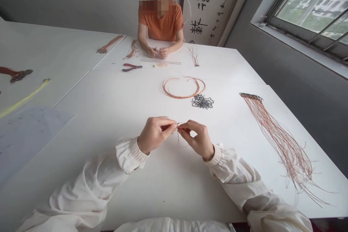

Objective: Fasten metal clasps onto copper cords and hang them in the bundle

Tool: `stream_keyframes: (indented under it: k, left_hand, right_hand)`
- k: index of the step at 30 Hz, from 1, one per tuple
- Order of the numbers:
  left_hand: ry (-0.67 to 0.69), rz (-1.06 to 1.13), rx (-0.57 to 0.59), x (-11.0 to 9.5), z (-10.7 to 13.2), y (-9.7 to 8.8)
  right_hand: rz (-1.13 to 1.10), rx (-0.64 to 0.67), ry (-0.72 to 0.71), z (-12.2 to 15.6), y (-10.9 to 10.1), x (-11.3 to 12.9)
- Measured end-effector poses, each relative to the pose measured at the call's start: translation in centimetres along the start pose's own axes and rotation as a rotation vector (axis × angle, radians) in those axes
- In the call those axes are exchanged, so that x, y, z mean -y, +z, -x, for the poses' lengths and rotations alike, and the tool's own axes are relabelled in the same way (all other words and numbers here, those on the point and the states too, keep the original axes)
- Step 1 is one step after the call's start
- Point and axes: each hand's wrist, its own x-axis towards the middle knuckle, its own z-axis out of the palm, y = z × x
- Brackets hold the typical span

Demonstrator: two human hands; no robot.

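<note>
Both my hands, left hand (pixel 154 135) and right hand (pixel 196 139), fingertips together on one thin copper-coloured strand (pixel 178 139), above the white table (pixel 141 188).

The tiny item (pixel 178 124) between the left hand (pixel 155 135) and right hand (pixel 197 139), too small to tell.

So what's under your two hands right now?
A thin copper-coloured strand hangs down from between the left hand and right hand, over the white table top. Whatever they pinch is mostly covered by the fingers, so its shape cannot be seen.
</note>
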Motion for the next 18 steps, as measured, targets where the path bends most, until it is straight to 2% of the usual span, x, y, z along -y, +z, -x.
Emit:
stream_keyframes:
  k: [4, 7, 11, 18]
  left_hand:
    - [0.030, -0.050, -0.002, 0.3, -0.1, 0.1]
    - [0.062, -0.034, 0.070, 0.4, 0.0, 0.2]
    - [0.096, -0.002, 0.128, 0.5, 0.3, 0.4]
    - [0.108, 0.024, 0.154, 0.4, 0.9, 0.8]
  right_hand:
    - [0.245, 0.009, -0.189, -0.3, -0.9, 1.1]
    - [0.286, 0.049, -0.217, -1.1, -1.8, 1.6]
    - [0.176, 0.125, -0.101, -1.8, -2.4, 1.7]
    - [-0.136, 0.258, 0.184, -2.6, -2.7, 0.8]
